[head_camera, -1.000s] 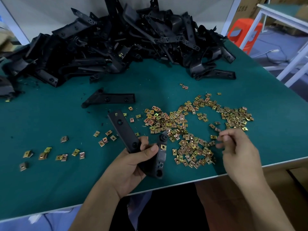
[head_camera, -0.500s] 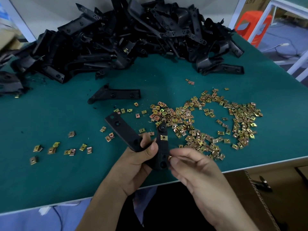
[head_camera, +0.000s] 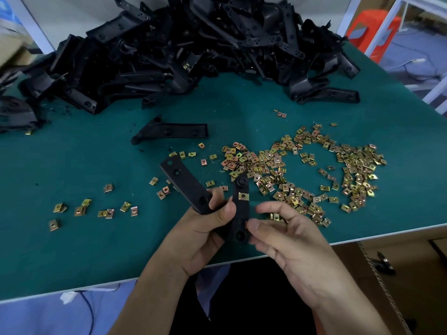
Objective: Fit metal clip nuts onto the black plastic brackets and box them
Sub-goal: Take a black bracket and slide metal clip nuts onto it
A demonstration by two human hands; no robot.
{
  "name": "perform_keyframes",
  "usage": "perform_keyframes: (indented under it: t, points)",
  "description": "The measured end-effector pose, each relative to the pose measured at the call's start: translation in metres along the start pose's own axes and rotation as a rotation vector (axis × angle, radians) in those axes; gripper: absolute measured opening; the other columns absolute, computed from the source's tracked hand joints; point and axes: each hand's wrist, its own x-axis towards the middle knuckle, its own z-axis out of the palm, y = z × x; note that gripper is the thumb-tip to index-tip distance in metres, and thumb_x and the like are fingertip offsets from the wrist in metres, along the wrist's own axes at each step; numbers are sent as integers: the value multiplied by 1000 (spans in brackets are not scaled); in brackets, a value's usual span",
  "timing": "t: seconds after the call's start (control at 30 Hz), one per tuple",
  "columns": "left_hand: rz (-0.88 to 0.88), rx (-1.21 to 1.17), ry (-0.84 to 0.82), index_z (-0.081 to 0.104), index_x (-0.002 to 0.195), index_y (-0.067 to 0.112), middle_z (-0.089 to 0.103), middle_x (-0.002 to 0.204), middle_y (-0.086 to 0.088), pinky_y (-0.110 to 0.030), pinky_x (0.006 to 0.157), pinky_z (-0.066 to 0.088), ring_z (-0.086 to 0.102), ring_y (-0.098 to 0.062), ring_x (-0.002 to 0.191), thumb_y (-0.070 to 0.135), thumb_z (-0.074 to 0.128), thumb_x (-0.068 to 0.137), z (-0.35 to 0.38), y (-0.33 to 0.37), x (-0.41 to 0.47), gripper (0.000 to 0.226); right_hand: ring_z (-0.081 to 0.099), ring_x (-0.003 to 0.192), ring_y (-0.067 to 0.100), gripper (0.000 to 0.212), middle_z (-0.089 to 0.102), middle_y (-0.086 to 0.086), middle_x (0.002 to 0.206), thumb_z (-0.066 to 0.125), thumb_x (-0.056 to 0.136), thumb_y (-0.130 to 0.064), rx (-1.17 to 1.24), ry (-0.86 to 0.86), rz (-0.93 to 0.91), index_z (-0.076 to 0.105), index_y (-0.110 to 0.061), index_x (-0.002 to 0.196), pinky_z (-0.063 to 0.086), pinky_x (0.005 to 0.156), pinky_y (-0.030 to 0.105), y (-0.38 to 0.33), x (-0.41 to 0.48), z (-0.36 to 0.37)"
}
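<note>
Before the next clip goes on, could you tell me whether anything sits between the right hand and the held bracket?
Nothing visible does. The thumb of the right hand is right at the edge of the bracket, which the left hand grips; the loose clip nuts lie farther back on the table.

Left hand grips black bracket, clip nut fitted; right hand thumb touches its edge.
</note>
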Motion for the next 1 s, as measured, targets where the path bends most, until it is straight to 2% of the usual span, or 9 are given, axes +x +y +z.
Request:
perform_keyframes:
  t: [0.17, 0.37, 0.53, 0.63, 0.7, 0.77, 0.83, 0.9, 1.0]
  points:
    - [8, 15, 22, 40, 74, 16, 55, 79, -11, -37, 66, 58, 67, -25, 75, 13, 92, 70, -1, -2, 2, 53, 69, 73, 17, 63, 75, 10, 84, 85, 50, -27, -101, 31, 35, 68, -11, 109, 51, 73, 31, 0, 3, -2]
    - [17, 55, 21, 36, 74, 17, 54, 80, -7, -34, 68, 55, 60, -27, 80, 2, 80, 79, -2, -6, 7, 47, 66, 70, 5, 37, 74, 0, 78, 80, 66, -20, -128, 44, 40, 74, -15, 103, 46, 65, 20, 5, 3, 3]
    - [29, 85, 27, 37, 74, 18, 51, 82, -9, -34, 70, 51, 57, -26, 80, 11, 89, 74, -3, -7, 7, 52, 71, 72, 6, 21, 77, 4, 85, 75, 81, -4, -132, 12, -28, 73, -9, 101, 49, 60, 10, 3, -1, 0]
    - [53, 62, 65, 36, 75, 18, 45, 86, -12, -39, 78, 43, 51, -26, 84, 13, 90, 74, 0, -9, 6, 54, 74, 86, 12, 26, 78, 3, 92, 80, 78, -7, -210, -3, -126, 77, -20, 101, 52, 71, 12, -2, -7, 0]
    - [85, 71, 84, 37, 75, 18, 46, 86, -12, -40, 79, 41, 53, -27, 86, 10, 84, 79, 4, -10, 5, 48, 73, 83, 11, 35, 77, -2, 87, 84, 75, -9, -310, 50, -199, 78, -33, 100, 52, 71, 13, -1, -11, 0]
    - [132, 115, 98, 38, 75, 18, 52, 86, -13, -41, 79, 44, 57, -27, 88, 7, 74, 85, 12, -15, 2, 40, 72, 83, 7, 39, 77, -6, 85, 86, 75, -13, -369, 131, -256, 76, -37, 104, 51, 72, 14, 1, -15, 0]
    - [181, 111, 105, 37, 77, 18, 59, 102, -23, -49, 90, 49, 63, -32, 108, 4, 72, 88, 22, -22, -1, 40, 71, 89, 2, 49, 77, -11, 85, 86, 76, -19, -433, 201, -297, 67, -39, 117, 49, 79, 16, 2, -18, -3]
    - [209, 109, 97, 36, 79, 17, 60, 116, -29, -59, 103, 44, 58, -40, 128, 4, 74, 89, 35, -30, -1, 42, 70, 90, 1, 55, 75, -11, 83, 86, 76, -20, -472, 267, -337, 64, -39, 123, 50, 79, 17, 1, -22, -11]
    - [215, 169, 82, 35, 79, 18, 61, 101, -26, -51, 99, 45, 59, -42, 124, 9, 76, 86, 55, -35, 4, 42, 70, 85, 3, 53, 73, -9, 77, 87, 73, -17, -469, 323, -404, 68, -38, 118, 50, 76, 14, -4, -31, -24]
